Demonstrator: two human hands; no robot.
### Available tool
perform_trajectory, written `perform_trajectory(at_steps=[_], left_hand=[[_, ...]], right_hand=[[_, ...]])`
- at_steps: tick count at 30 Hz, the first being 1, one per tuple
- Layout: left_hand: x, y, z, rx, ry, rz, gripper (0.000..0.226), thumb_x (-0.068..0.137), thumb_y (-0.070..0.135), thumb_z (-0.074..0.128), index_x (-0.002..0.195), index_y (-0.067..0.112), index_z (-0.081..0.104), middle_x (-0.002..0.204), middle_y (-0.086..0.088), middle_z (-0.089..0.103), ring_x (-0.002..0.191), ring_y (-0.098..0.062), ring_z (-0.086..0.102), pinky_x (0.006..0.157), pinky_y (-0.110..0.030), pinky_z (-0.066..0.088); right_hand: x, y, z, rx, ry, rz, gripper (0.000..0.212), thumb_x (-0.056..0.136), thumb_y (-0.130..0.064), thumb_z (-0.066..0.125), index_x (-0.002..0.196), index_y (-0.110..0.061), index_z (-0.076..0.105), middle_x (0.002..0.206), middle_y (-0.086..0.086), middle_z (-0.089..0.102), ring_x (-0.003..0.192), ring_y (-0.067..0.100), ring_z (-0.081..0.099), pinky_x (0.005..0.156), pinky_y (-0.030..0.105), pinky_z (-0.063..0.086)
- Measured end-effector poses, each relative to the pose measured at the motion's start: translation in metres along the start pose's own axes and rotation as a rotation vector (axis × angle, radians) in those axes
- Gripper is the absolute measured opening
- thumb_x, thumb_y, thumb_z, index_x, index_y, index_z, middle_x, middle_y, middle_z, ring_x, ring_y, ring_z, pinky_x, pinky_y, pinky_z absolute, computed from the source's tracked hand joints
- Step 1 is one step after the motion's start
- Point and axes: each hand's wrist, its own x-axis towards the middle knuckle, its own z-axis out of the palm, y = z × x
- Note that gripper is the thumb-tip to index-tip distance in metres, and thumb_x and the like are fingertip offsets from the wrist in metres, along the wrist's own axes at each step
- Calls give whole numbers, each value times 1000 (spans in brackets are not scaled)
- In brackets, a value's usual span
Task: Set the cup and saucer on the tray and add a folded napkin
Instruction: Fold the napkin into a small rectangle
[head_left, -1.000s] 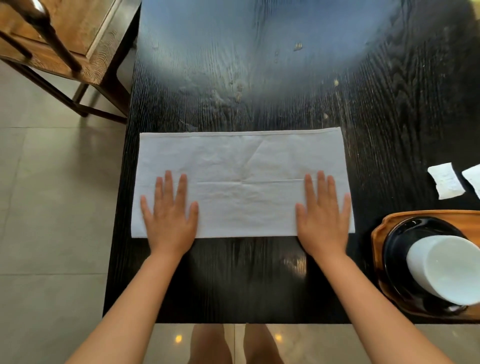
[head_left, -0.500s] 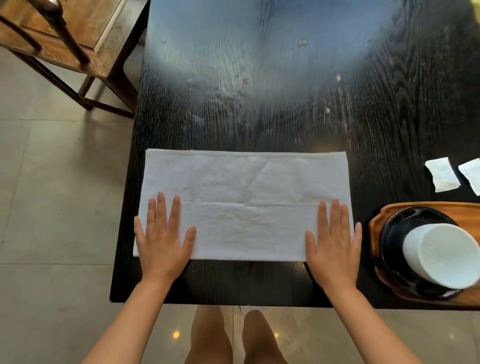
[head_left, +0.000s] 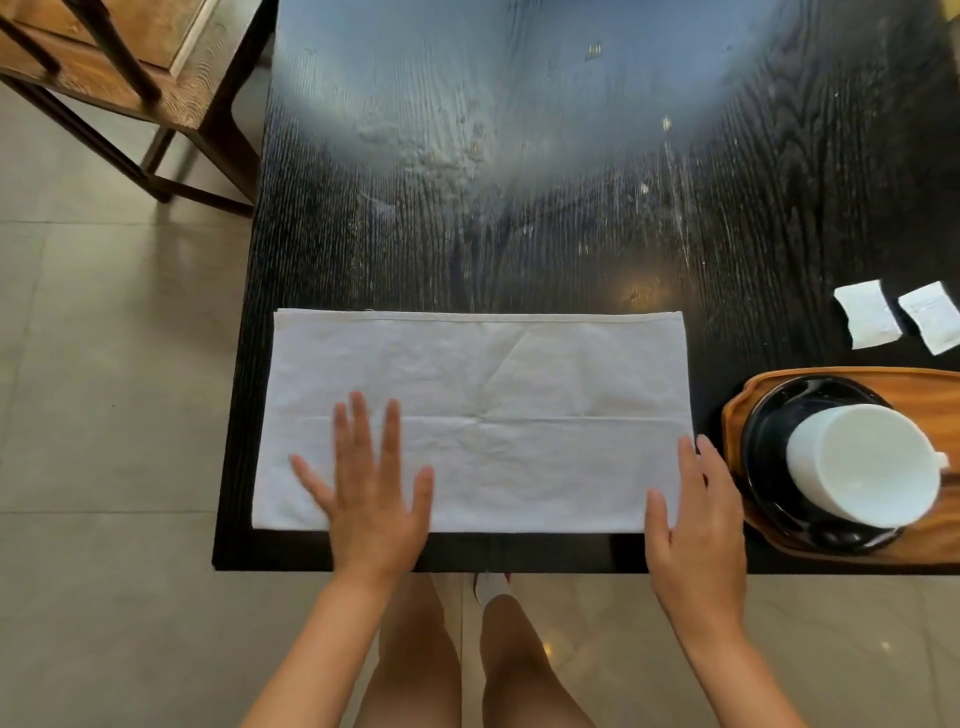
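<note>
A white cloth napkin (head_left: 519, 405), folded into a long rectangle, lies flat near the front edge of the black table (head_left: 519, 182). My left hand (head_left: 371, 493) rests flat on its near left part, fingers spread. At the napkin's right end sits my right hand (head_left: 693, 525), fingers apart along the edge and thumb on the cloth. To the right, a white cup (head_left: 862, 462) stands on a black saucer (head_left: 763, 457), and both are on a wooden tray (head_left: 914, 384).
Two small white packets (head_left: 867, 314) (head_left: 932, 317) lie on the table behind the tray. A wooden chair (head_left: 119, 78) stands at the far left beside the table. The table's front edge is just under my wrists, with tiled floor below.
The napkin has slid closer to the front edge under my hands. My left hand has shifted right along the cloth, and my right hand has moved out to the napkin's right end.
</note>
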Motion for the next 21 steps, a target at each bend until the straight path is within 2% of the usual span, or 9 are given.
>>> perform_trajectory(at_steps=[2,6,9,13,17,19,21], left_hand=[[-5,33,8,32,-50,155,63,94,54,11,149,24,5,157,-9,3,144,-28,3,109,-63,-9],[-8,77,33,68,-118,290,63,92,49,23,149,25,9,158,-7,5,145,-27,4,108,-64,0],[-7,83,42,107,-146,299,64,91,49,25,149,25,13,158,-6,9,145,-26,9,109,-61,6],[-7,82,43,123,-151,293,63,91,49,23,149,25,14,158,-6,10,145,-25,9,110,-60,7],[-7,83,43,131,-143,295,64,91,50,24,148,25,15,158,-5,9,145,-25,8,110,-60,7],[-7,83,43,129,-143,292,64,90,50,25,148,25,15,158,-5,9,145,-25,8,110,-60,7],[-7,83,43,123,-148,287,64,90,50,26,148,25,16,158,-5,10,145,-24,8,110,-60,8]], right_hand=[[-5,4,-9,-13,-2,51,55,87,-7,56,138,-4,36,134,21,44,121,32,42,92,41,43],[-9,12,-16,-96,-99,160,56,85,-9,62,136,-1,40,119,20,51,104,32,53,78,39,51],[-5,9,-18,-2,-126,265,52,88,-16,60,135,-3,42,114,16,52,93,27,58,78,37,49],[1,6,-21,194,-97,425,41,89,-22,58,128,-9,51,94,6,57,86,19,52,74,31,41],[2,9,-25,335,-115,516,24,88,-22,59,108,-10,62,93,7,62,87,20,54,74,30,39],[3,7,-26,378,-123,517,8,88,-21,59,91,-14,62,90,6,61,84,21,55,67,30,39],[3,6,-28,427,-99,540,7,87,-22,60,86,-15,61,89,6,57,77,15,53,62,29,39]])
